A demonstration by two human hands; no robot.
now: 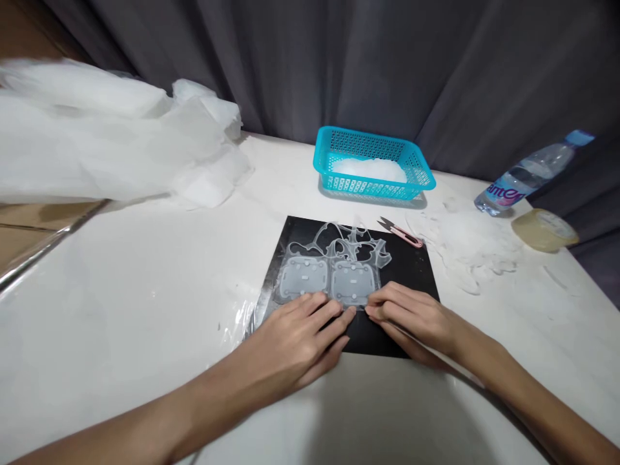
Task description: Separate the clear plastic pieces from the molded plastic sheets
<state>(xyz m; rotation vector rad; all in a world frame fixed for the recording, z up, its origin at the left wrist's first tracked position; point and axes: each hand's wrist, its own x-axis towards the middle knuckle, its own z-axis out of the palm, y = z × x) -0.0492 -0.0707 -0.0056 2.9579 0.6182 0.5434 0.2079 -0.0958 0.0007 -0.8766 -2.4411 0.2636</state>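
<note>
A translucent moulded sheet (329, 284) lies on a black mat (382, 339). Two rounded rectangular pieces show in it, with small raised marks, and thin looping scraps (339, 242) of the same see-through material lie along its far edge. My left hand (307, 336) rests on the sheet's near edge, palm down with fingers stretched out. At the near right corner, my right hand (411, 313) has thumb and fingertips closed on the edge of the sheet. Pink-handled thread snips (401, 232) lie at the mat's far right edge.
Behind the mat stands a blue plastic basket (375, 187) holding whitish translucent pieces. Clear scraps (467, 242) are heaped to the right, near a tape roll (545, 229) and a water bottle (530, 173). White plastic bags (111, 142) fill the far left. A grey curtain (290, 64) hangs behind.
</note>
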